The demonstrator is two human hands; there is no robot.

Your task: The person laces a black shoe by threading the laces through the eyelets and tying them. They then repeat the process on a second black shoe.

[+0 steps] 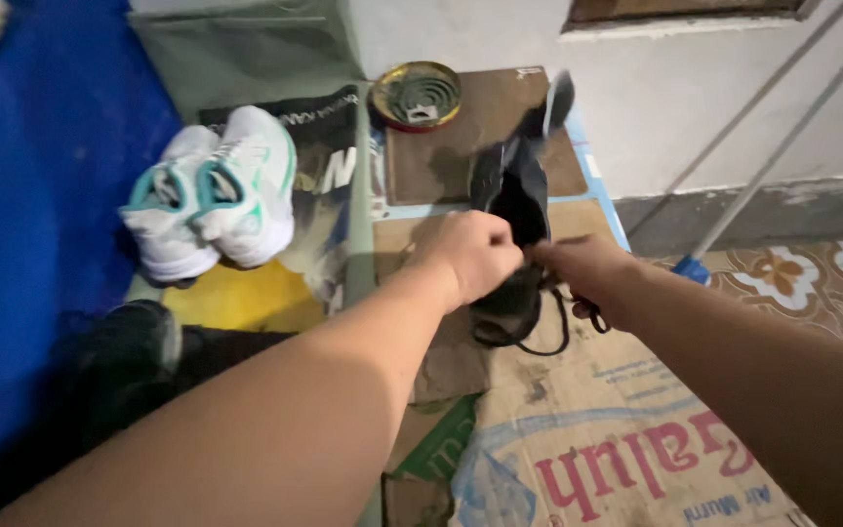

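Note:
A black shoe [511,190] with loose black laces [548,337] stands toe-down on flattened cardboard [587,429], its sole facing the wall. My left hand [470,252] grips the shoe's opening from the left. My right hand [585,268] pinches the shoe's edge or laces from the right; its fingers are closed. Both forearms reach in from the bottom of the view.
A pair of white and teal sneakers [212,195] sits on a dark printed bag at the left. A round tin with a mosquito coil [416,95] rests on a brown board by the wall. A blue sheet [41,195] lies far left; a mop pole [782,146] leans at the right.

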